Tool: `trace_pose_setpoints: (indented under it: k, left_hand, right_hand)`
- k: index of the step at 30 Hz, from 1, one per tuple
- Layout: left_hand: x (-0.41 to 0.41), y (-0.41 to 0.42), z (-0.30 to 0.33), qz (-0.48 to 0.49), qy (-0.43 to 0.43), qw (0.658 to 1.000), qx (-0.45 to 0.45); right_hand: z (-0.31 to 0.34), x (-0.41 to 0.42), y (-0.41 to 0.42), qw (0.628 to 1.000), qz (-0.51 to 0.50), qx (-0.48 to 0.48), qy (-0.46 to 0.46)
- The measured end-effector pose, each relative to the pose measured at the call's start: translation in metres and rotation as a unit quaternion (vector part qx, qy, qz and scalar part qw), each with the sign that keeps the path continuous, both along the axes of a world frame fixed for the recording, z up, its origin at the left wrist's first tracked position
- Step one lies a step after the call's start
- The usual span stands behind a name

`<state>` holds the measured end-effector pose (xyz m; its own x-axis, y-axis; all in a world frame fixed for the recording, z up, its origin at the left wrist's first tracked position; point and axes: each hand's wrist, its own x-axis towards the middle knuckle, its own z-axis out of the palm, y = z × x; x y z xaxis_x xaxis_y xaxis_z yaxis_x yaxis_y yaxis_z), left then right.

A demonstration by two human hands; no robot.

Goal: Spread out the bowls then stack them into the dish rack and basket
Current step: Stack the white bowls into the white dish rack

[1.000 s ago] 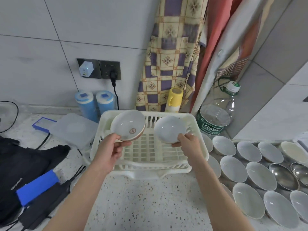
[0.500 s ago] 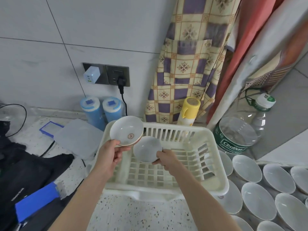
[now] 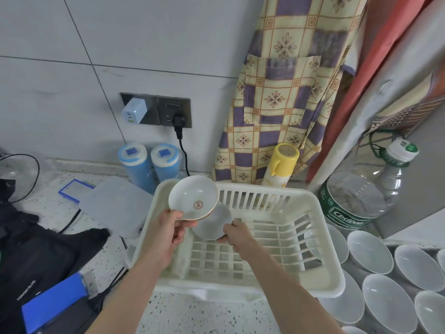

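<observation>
From the head camera, we see our left hand [image 3: 166, 235] with its fingers [image 3: 184, 224] pinching the near rim of a white bowl with a red emblem [image 3: 193, 201], tilted so its inside faces us. Just right of those fingers, our right hand [image 3: 237, 233] pinches the edge of a plain white bowl [image 3: 214, 225], which sits partly behind and under the emblem bowl; the two look to be touching. Both bowls hang over the left back corner of the white dish rack [image 3: 277, 239] on the speckled surface [image 3: 183, 314]. Well right of our fingers, more white bowls [image 3: 370, 254] lie spread out.
</observation>
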<state>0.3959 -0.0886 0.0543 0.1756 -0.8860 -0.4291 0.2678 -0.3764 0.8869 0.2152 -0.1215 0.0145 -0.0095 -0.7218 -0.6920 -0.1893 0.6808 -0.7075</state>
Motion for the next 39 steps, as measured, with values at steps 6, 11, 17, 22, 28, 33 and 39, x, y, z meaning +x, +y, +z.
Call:
trace_pose_setpoints:
  k: [6,11,17,22,28,33,39]
  left_hand:
    - [0.0,0.002,0.0,-0.014,-0.029,0.999,0.008]
    - [-0.001,0.002,0.0,-0.048,-0.105,0.993,0.025]
    - [-0.015,0.0,-0.001,-0.072,-0.184,0.98,0.022]
    - [-0.027,-0.006,-0.004,-0.102,-0.235,0.966,0.03]
    - [-0.027,-0.009,-0.007,-0.153,-0.331,0.931,-0.022]
    - [-0.022,-0.013,-0.008,-0.165,-0.42,0.892,-0.043]
    - [-0.028,-0.013,-0.014,-0.17,-0.5,0.848,-0.038]
  right_hand:
    - [-0.007,0.003,0.003,1.0,-0.022,0.006,-0.009]
    - [-0.001,-0.008,0.009,0.995,0.009,-0.052,0.09]
    - [0.018,-0.023,0.015,0.976,-0.023,-0.197,0.09]
    - [0.02,-0.016,0.01,0.974,0.019,-0.206,0.094]
    - [0.016,-0.009,0.002,0.968,0.031,-0.202,0.144]
    - [0.011,-0.003,-0.002,0.964,0.051,-0.187,0.181]
    - [0.002,-0.001,-0.006,0.956,0.077,-0.166,0.23]
